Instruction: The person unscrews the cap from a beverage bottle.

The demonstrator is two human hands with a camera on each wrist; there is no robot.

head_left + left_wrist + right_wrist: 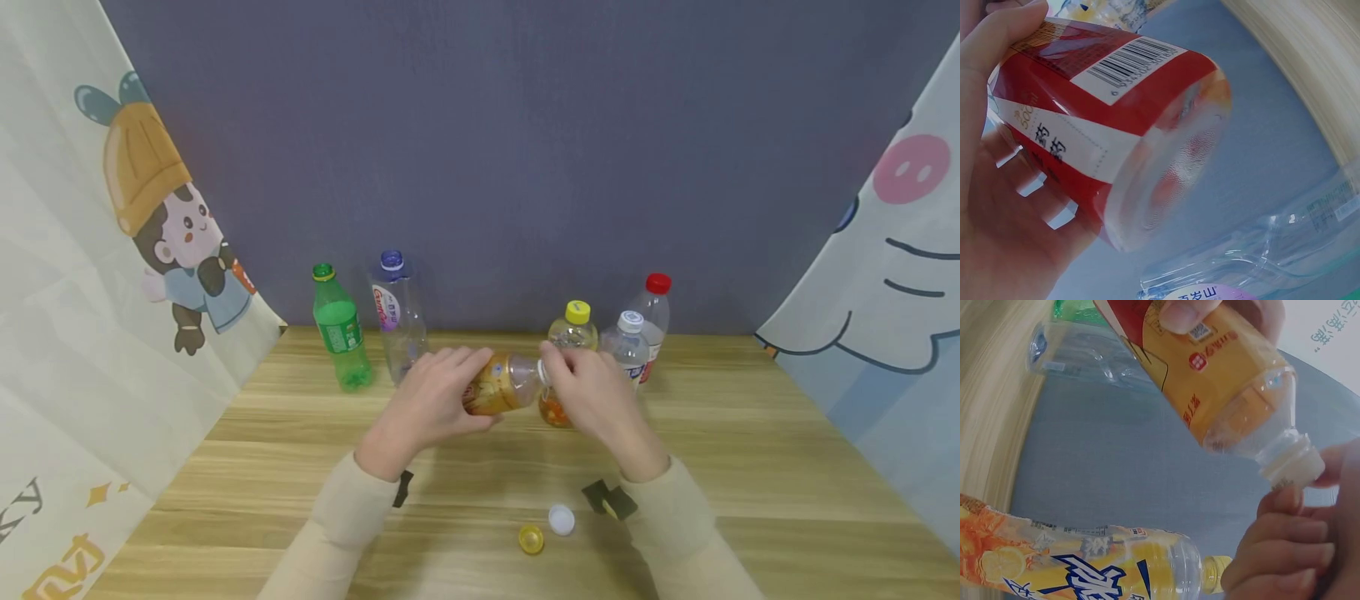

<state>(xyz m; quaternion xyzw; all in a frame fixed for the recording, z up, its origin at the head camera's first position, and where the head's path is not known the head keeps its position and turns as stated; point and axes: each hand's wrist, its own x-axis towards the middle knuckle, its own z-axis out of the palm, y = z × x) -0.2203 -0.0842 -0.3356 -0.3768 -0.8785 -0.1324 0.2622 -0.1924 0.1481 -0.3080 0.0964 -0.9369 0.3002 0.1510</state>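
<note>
My left hand (pixel 431 400) grips the body of a clear plastic bottle (pixel 495 385) with an orange and red label. The bottle lies almost level above the table, its neck pointing right and its base (pixel 1179 175) toward the left wrist camera. At the neck, my right hand (pixel 596 392) pinches the white cap (pixel 1297 469) between thumb and fingers. The cap sits on the bottle's mouth; whether it is tight or loose I cannot tell. Close behind the right hand stands a yellow-capped bottle (pixel 576 333) with a lemon-print label, partly hidden.
On the left stand an uncapped green bottle (pixel 343 333) and a clear bottle (pixel 401 321) with a blue neck ring. A white-capped bottle (pixel 630 342) and a red-capped one (pixel 657 310) are at right. A loose white cap (pixel 561 520) and yellow cap (pixel 531 539) lie in front.
</note>
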